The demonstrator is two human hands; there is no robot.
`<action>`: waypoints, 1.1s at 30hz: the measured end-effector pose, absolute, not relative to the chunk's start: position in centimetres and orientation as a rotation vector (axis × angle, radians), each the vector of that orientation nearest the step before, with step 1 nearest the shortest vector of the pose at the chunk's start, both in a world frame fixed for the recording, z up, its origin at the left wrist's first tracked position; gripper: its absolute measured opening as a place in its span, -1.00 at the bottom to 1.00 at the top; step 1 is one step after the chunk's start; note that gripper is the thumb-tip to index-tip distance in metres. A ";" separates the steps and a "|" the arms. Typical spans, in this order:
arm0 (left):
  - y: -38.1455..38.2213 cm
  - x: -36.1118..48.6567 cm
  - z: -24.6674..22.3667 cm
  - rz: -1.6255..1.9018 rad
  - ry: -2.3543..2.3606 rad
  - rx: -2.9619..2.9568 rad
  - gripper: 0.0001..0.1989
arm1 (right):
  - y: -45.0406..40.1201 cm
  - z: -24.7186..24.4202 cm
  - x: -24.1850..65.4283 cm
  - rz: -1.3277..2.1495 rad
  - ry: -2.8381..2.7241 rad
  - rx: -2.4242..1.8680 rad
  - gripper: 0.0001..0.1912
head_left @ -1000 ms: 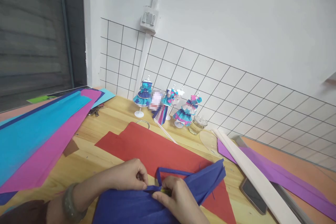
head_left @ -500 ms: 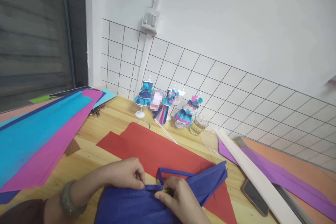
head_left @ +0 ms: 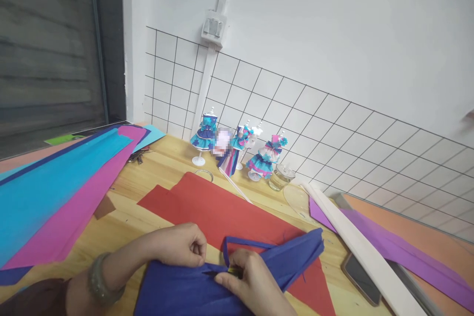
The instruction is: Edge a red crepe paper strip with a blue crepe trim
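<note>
A folded dark blue sheet (head_left: 188, 291), looking like crepe paper, lies in front of me. My left hand (head_left: 183, 246) is closed, thumb and fingers pinched at the sheet's upper edge. Just right of it, my right hand (head_left: 250, 276) is closed around a yellow-and-black cutting tool (head_left: 234, 271), mostly hidden by the fingers. Its dark pointed tip aims left along the blue edge. From behind my right hand a narrow blue strip (head_left: 252, 242) loops up and runs right to a raised blue fold (head_left: 294, 256). Beneath lies a red sheet (head_left: 222, 207).
Blue and pink sheets (head_left: 74, 187) are piled at left. Small dress stands (head_left: 205, 133) and a glass cup (head_left: 281, 177) stand at the back by the wire grid. On the right lie a pale long roll (head_left: 355, 237), purple paper (head_left: 400, 242) and a phone (head_left: 361, 279).
The short blue strip stretched between my hands no longer shows there. The tool's dark tip now shows left of my right thumb. Both hands stay in nearly the same place.
</note>
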State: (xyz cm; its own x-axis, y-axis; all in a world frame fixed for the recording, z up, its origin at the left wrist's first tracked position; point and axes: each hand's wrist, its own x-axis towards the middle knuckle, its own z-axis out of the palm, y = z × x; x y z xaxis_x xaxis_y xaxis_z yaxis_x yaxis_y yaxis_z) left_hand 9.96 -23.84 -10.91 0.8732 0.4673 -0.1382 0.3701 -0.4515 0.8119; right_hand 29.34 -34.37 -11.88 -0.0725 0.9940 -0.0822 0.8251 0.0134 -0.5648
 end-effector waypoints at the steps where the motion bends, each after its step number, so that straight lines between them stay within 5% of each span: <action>1: -23.8 10.0 -10.9 0.126 0.601 2.090 -0.85 | -34.3 -11.8 29.3 0.683 -1.967 -1.864 -0.63; 33: -23.7 9.8 -11.2 0.114 0.588 2.084 -0.82 | -34.3 -11.7 28.8 0.718 -1.960 -1.852 -0.62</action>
